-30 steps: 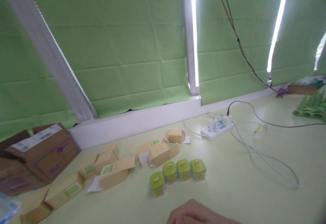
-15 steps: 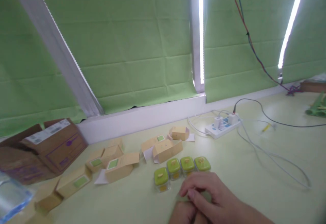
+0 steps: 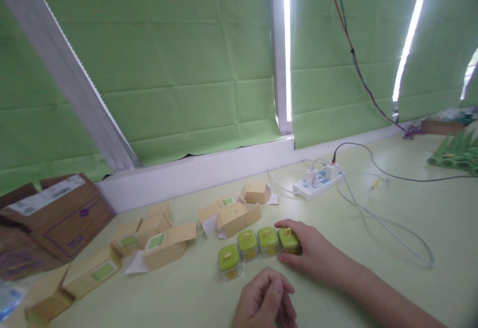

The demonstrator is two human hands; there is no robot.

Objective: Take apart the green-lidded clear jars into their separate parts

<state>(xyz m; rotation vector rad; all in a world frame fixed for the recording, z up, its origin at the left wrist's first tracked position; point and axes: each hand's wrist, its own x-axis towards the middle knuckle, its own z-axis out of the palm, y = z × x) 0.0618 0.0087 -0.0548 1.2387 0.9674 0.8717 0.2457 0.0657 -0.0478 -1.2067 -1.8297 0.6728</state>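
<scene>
Several small clear containers with green lids stand close together on the table. My right hand (image 3: pixel 311 251) has its thumb and fingers around the rightmost container (image 3: pixel 289 239), which still rests on the tabletop. Left of it are a second container (image 3: pixel 268 241), another one (image 3: pixel 248 244), and, nearer to me, the leftmost container (image 3: pixel 229 261). Each lid has a small yellowish handle, and something yellow shows through the clear sides. My left hand (image 3: pixel 266 300) lies just in front of them, fingers curled in, with nothing visible in it.
Opened small cardboard boxes (image 3: pixel 170 248) lie to the left and behind the containers. A large brown carton (image 3: pixel 80 218) stands far left. At the back, a white power strip (image 3: pixel 317 186) trails cables (image 3: pixel 388 223) rightward. Green tubes (image 3: pixel 448 156) lie far right.
My hands were together in front of the containers. The right hand has moved forward and taken hold of the rightmost container; the left stays near, curled. The view has shifted slightly right.
</scene>
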